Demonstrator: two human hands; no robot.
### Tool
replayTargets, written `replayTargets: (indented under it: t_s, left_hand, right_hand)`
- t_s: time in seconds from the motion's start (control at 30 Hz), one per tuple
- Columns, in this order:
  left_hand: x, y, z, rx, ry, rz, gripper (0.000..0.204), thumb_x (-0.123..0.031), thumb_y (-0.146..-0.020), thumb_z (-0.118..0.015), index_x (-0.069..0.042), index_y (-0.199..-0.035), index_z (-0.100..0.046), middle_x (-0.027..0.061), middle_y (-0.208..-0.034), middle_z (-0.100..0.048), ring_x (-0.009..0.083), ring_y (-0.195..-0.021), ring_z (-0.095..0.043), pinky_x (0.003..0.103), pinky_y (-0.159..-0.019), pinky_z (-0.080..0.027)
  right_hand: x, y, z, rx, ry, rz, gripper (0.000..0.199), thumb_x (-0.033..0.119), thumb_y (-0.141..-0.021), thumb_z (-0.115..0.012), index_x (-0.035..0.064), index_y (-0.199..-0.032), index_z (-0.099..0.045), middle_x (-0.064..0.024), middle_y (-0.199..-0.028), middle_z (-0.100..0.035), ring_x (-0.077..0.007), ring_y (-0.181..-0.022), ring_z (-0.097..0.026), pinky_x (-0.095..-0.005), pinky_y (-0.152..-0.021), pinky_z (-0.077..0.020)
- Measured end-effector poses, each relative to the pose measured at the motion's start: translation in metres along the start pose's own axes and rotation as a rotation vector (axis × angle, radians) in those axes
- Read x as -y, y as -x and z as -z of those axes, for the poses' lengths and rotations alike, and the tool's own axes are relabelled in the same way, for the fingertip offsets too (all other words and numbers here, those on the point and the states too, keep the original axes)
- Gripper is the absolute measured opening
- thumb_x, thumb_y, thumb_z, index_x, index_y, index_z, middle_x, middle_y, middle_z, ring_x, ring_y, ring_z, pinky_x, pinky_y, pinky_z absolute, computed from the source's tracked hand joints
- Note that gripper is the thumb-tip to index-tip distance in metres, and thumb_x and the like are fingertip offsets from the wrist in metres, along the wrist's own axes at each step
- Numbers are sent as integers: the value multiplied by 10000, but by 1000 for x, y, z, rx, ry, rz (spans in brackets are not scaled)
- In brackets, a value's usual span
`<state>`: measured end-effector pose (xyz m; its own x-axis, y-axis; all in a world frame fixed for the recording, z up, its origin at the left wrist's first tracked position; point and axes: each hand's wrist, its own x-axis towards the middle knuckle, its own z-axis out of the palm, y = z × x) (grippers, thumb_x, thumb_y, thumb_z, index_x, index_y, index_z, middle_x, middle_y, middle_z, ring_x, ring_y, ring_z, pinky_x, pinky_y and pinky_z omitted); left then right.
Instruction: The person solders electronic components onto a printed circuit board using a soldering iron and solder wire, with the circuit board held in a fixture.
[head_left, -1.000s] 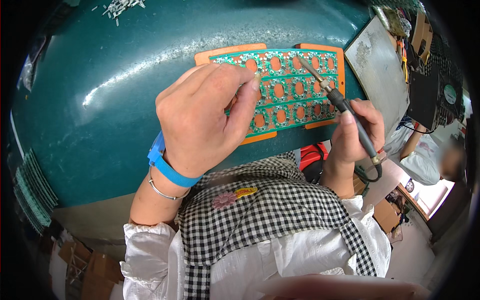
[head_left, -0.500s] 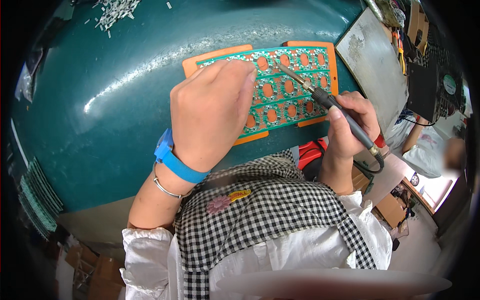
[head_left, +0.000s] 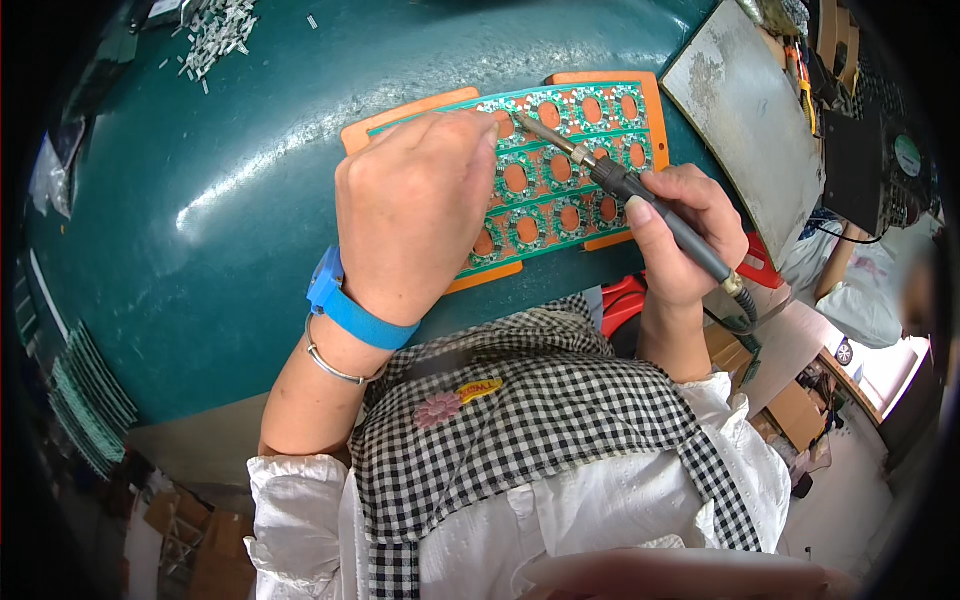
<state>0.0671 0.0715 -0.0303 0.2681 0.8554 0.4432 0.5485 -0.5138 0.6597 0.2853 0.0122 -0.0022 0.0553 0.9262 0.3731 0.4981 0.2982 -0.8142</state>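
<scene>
L hand (head_left: 415,215) lies palm-down on the green PCB panel (head_left: 560,170), fingers together and curled, tips pressing near the panel's upper-left. Looks like it pins the board flat so it can't slide; can't tell if it pinches anything underneath. Blue wrist strap (head_left: 345,305) on that wrist, prob ESD grounding, plus a thin metal bangle (head_left: 330,365) below it.

R hand (head_left: 680,230) is closed round the soldering iron (head_left: 640,205) in a pen grip, low on the handle for fine control. Tip points up-left and sits on or just above a pad mid-panel, right beside the L fingertips. Cord trails off behind the wrist.

Panel sits in an orange carrier frame (head_left: 605,240) on the teal bench mat (head_left: 200,220), close to the body edge, so short reach. Grey metal plate (head_left: 745,110) to the right, loose small metal parts (head_left: 215,35) far upper-left, stack of green boards (head_left: 85,400) at the left edge.
</scene>
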Motion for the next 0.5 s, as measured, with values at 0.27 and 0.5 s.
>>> replayTargets:
  t_s: [0.27, 0.5]
  left_hand:
    - [2, -2, -5, -10, -25, -14, 92, -69, -801, -716, -62, -801, -624, 95, -659, -628, 268, -578, -622, 363, -478, -485]
    - [0, 2, -2, -2, -43, -57, 77, -65, -787, -713, -68, -805, -637, 79, -634, -590, 258, -579, -607, 360, -492, -484]
  right_hand:
    - [1, 0, 1, 14, -6, -16, 202, 20, -741, -773, -43, -908, -678, -100, -741, -669, -89, -580, -573, -196, -508, -392]
    - [5, 2, 5, 61, 57, -35, 207, 26, -737, -776, -44, -906, -679, -107, -750, -678, -90, -586, -580, -195, -512, -398]
